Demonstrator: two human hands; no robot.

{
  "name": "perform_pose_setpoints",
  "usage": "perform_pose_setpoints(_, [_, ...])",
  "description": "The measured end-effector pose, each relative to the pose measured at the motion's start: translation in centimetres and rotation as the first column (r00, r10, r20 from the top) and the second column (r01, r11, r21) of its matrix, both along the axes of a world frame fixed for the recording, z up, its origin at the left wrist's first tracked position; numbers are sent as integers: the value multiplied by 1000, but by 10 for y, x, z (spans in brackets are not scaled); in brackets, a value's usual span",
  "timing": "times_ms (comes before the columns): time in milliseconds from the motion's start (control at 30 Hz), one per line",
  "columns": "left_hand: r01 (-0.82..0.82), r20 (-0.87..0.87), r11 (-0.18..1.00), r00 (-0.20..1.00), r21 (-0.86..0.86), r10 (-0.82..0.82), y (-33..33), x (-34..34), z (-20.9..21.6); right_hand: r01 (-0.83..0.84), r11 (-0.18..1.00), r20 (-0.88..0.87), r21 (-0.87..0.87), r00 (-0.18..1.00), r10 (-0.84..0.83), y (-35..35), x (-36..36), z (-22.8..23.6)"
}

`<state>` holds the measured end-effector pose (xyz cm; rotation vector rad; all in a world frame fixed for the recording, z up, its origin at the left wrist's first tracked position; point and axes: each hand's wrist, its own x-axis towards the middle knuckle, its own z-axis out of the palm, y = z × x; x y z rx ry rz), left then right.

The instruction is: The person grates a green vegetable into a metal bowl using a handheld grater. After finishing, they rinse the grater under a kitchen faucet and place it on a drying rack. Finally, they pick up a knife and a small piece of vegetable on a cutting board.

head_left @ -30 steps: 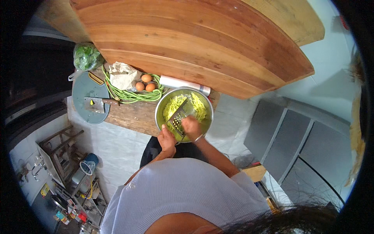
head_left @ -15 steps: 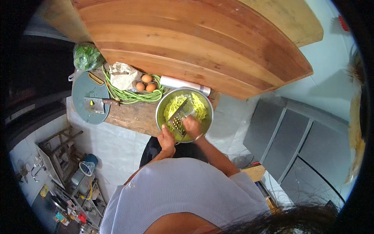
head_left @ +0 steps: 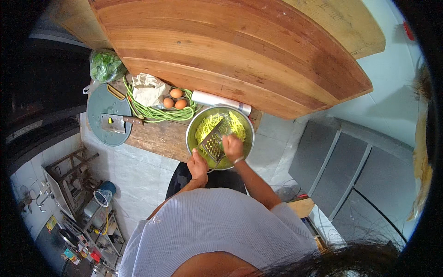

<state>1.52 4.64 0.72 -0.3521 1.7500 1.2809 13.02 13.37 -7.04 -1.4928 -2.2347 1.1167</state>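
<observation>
A metal bowl (head_left: 188, 134) sits at the near edge of the wooden table, with yellow-green vegetable shreds (head_left: 238, 127) inside. A flat metal grater (head_left: 212, 147) leans slantwise in it, its wire handle by the near rim. My left hand (head_left: 198, 168) grips the bowl's near-left rim, thumb on the inner side. Over the grater's right side is my right hand (head_left: 233, 147), its fingers closed; what they hold is mostly hidden, though something greenish shows at the fingertips.
Left of the bowl lie long green beans (head_left: 157, 114), brown eggs (head_left: 176, 93), a white bag (head_left: 148, 88) and a cleaver (head_left: 121, 121) on a round grey board (head_left: 99, 104). Behind are a plastic-wrap roll (head_left: 221, 101), bagged greens (head_left: 106, 67) and a large upright wooden board (head_left: 230, 51).
My right hand has moved slightly down and right along the grater. The left hand keeps its place at the rim, and the whole view has shifted slightly.
</observation>
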Motion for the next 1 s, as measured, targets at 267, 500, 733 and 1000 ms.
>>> perform_pose_setpoints(267, [-38, 20, 997, 999, -61, 39, 2, 2, -4, 85, 986, 53, 143, 994, -93, -10, -16, -14])
perform_pose_setpoints(500, [12, 10, 999, 1000, -52, -12, -4, 2, -6, 168, 968, 278, 187, 936, -216, 21, -9, -41])
perform_pose_setpoints(733, [154, -108, 977, 979, -149, -171, -36, -12, -52, 369, 521, -161, -770, 678, -718, 38, 33, -1])
perform_pose_setpoints(1000, [427, 66, 904, 902, -10, -426, -53, -40, -44, -167, 368, -358, -914, 759, -543, 36, -74, 29])
